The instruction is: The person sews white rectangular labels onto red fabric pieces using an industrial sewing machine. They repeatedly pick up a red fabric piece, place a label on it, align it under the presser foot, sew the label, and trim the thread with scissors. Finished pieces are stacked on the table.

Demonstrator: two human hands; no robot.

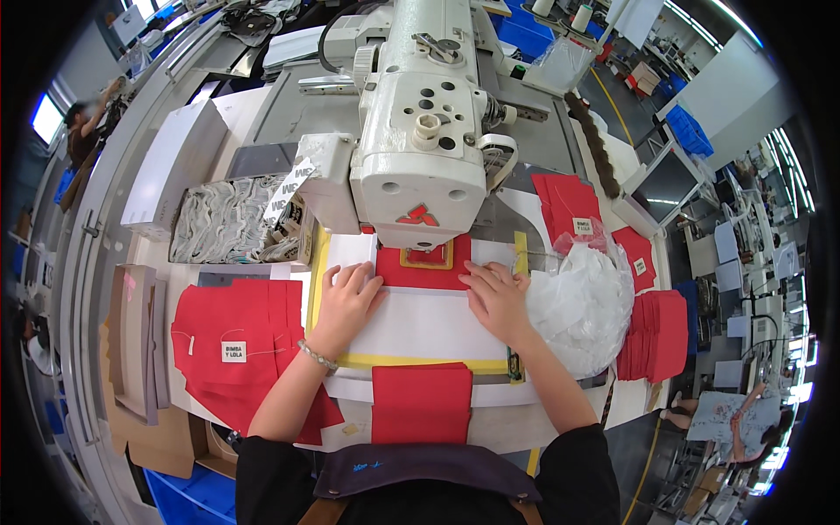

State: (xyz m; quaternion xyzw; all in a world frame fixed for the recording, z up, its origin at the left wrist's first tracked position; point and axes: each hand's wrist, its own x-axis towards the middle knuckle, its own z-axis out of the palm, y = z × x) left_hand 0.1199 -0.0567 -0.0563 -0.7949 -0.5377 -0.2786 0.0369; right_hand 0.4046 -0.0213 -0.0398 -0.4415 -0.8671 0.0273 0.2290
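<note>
The left hand [350, 299] and right hand [500, 299] lay open, gripping nothing, at opposite edges of the red fabric panel [424, 279] under the sewing machine head [420, 166], where uneven finger pressure likely risked skewing it beneath the yellow clamp frame [427, 265].

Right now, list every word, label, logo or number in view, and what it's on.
Wording and brands withheld; locations only.
White label on left red fabric: dark print, legible.
Upper-right label on red fabric: dark print.
Far-right label, also on red: too small.
White strip left of the sewing machine: repeated dark lettering.
Machine front: red emblem.
Purple bib: blue marks, unclear.
Background: too blurred.
</note>
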